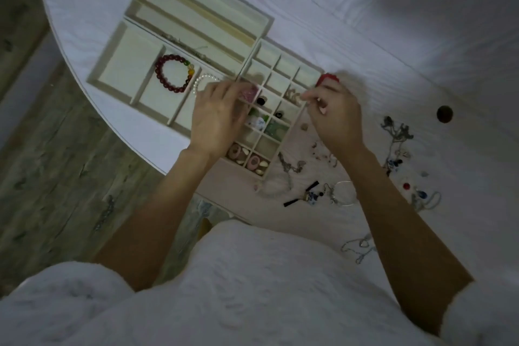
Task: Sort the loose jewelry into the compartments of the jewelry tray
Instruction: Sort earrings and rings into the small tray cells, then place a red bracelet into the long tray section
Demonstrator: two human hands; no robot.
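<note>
I see both hands over the jewelry tray [254, 63] grid: left hand [217, 118] pinches a pink piece [248, 93], right hand [334, 116] pinches something tiny, likely to drop into cells. Loose jewelry [393, 149] waits right, on the table [393, 22].

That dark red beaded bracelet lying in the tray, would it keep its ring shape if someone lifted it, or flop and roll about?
The red beaded bracelet would probably sag a little when lifted, since it looks like separate round beads on a string. Its glossy beads may feel slippery. Lying flat in its compartment of the jewelry tray, it seems unlikely to roll.
</note>
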